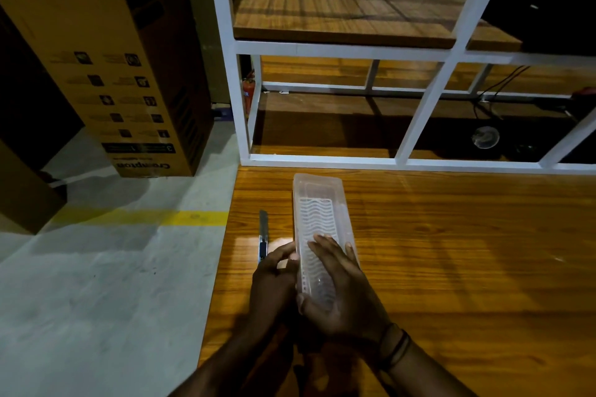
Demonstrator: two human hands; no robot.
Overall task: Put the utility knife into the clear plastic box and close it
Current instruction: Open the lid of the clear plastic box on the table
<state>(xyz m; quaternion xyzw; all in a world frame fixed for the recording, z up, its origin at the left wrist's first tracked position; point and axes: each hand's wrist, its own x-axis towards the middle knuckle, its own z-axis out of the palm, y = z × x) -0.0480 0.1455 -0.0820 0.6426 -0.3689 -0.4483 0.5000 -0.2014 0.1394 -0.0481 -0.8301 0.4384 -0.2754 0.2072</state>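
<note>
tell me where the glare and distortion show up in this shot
Head view: a bright glare patch on the wooden table beside the utility knife; wide-angle bending bows the white shelf frame; dim corners; the clear plastic box looks hazy.

both hands [309, 284] gripping clear plastic box [317, 206], utility knife [263, 235] beside

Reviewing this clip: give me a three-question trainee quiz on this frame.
1. True or false: the utility knife already lies inside the clear plastic box.
2. Which hand lies across the box's top: A left hand, B right hand?
3. Fill in: the knife lies on the table to the ___ of the box.

Key: 1 false; 2 B; 3 left.
</note>
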